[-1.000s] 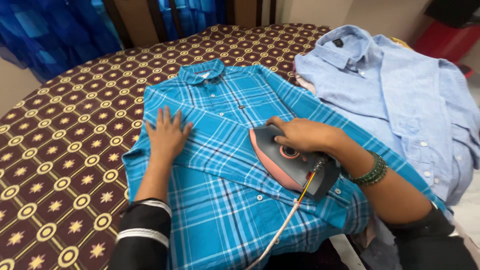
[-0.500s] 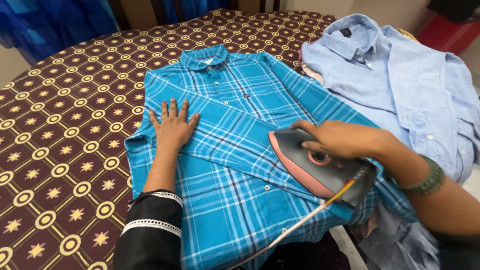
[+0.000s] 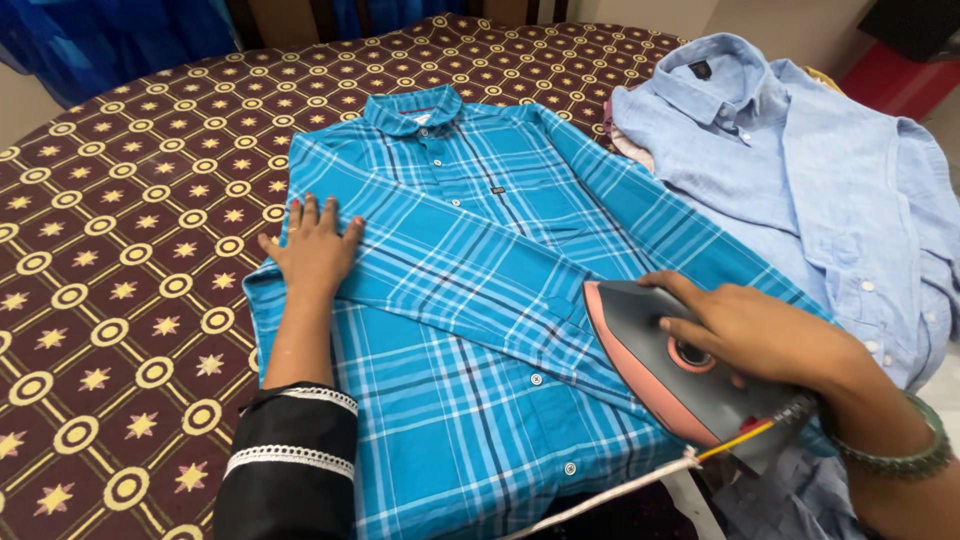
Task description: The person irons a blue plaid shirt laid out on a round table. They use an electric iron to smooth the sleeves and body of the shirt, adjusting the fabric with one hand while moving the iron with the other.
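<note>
now the blue plaid shirt (image 3: 450, 330) lies flat, front up, on a surface with a maroon cloth of gold circles and stars (image 3: 120, 300), its collar toward 12 o'clock and one sleeve folded across the chest from 9 o'clock down to 4 o'clock. the right hand (image 3: 750, 335) has its grip closed around the handle of the grey and pink iron (image 3: 670, 370), which sits on the cuff end of this sleeve at about 4 o'clock; its cord (image 3: 620, 490) runs off toward 6 o'clock. the left hand (image 3: 310, 250) is open, no grip on anything, with the palm pressed flat on the shoulder end of the sleeve at 9 o'clock. i judge the step in hand is pressing the sleeve. the next move, i think, calls for a slow, even stroke along the sleeve while the flat hand holds the cloth tight and well apart from the hot plate. a light blue shirt (image 3: 800, 180) lies at 2 o'clock.
</note>
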